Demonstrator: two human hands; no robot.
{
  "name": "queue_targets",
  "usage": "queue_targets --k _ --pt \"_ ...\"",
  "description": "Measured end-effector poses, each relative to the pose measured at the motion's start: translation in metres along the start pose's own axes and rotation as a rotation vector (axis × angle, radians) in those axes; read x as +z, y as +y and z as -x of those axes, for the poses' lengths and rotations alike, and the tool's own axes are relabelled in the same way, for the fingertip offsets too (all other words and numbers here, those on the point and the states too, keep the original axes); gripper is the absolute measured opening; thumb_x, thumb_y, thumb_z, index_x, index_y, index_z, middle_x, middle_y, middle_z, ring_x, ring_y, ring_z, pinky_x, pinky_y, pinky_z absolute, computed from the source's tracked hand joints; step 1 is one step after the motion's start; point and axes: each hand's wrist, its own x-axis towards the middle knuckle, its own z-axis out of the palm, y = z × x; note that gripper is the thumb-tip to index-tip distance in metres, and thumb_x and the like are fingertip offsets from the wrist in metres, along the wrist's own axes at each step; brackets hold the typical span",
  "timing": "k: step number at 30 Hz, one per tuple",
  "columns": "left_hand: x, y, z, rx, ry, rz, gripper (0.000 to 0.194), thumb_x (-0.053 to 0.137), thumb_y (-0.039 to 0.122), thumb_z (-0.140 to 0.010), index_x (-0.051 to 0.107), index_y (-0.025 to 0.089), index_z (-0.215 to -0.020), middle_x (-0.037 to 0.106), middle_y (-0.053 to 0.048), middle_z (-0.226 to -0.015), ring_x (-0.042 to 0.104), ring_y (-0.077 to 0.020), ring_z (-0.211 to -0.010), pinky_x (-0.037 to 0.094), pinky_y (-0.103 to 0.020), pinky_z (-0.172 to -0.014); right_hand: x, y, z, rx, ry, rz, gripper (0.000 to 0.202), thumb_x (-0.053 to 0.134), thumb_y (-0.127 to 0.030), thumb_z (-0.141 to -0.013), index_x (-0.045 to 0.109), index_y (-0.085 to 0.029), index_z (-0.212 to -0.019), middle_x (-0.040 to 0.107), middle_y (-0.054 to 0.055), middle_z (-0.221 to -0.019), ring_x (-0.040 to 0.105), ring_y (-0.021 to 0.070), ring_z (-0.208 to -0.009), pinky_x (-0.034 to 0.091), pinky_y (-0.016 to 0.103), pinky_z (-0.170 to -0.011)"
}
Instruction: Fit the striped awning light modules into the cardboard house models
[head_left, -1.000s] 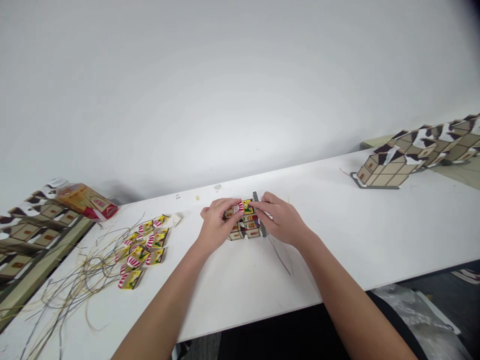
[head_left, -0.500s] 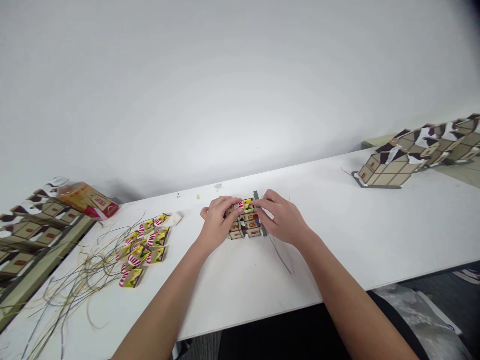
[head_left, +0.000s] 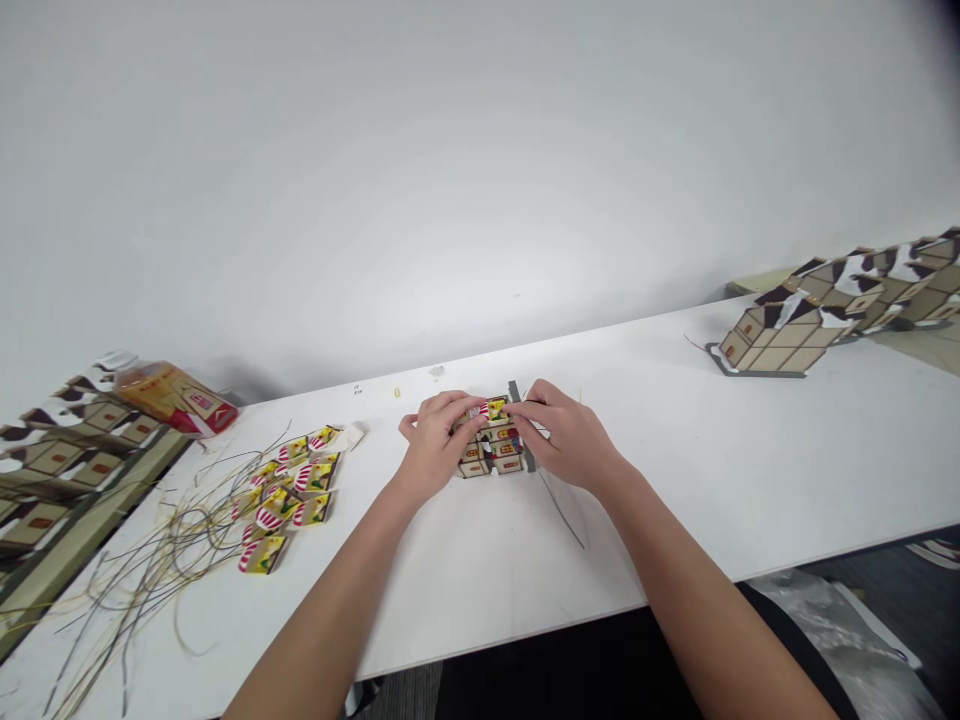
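A small model house (head_left: 504, 449) lies on its back on the white table, its front with windows facing up and its grey base strip to the right. Pressed against that front is a yellow piece with a red-and-white striped awning (head_left: 496, 408). My left hand (head_left: 437, 438) is closed around the house's left side, thumb and fingers at the awning piece. My right hand (head_left: 559, 432) pinches at the right edge of the awning piece, beside the base; what its fingertips hold, if anything, is hidden. A thin dark wire (head_left: 561, 510) trails from the house toward the table's front.
Several striped awning pieces (head_left: 315, 472) with tangled wires (head_left: 180, 545) lie at left. A bottle of orange-brown drink (head_left: 176, 398) lies behind them, beside rows of model houses (head_left: 64, 455). More houses (head_left: 780, 335) stand at right. A plastic bag (head_left: 810, 620) is below the table edge.
Almost nothing differs. Both hands stay on the house with only slight finger movement at the awning piece.
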Motion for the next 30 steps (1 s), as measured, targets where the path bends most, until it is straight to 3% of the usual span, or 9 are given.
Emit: queue_targets --k 18,30 --pt "0.000 0.002 0.002 0.055 0.000 -0.113 0.029 0.043 0.051 -0.093 0.062 0.040 -0.112 0.058 0.001 -0.124 0.044 -0.0264 -0.124 0.019 -0.057 -0.101 -0.003 -0.003 -0.001 0.021 -0.042 -0.023 0.030 0.041 -0.030 -0.096 0.070 -0.022 -0.100 0.051 0.002 -0.085 0.041 0.0071 -0.062 0.028 0.022 -0.049" --pt "0.000 0.013 0.000 0.030 0.023 -0.078 0.020 0.048 0.042 -0.090 0.066 0.035 -0.094 0.062 0.002 -0.121 0.047 -0.0280 -0.122 0.016 -0.062 -0.102 -0.007 -0.011 -0.005 0.016 -0.076 0.134 0.032 0.039 -0.029 -0.095 0.069 -0.021 -0.088 0.054 0.002 -0.084 0.037 0.0086 -0.060 0.024 0.024 -0.051"
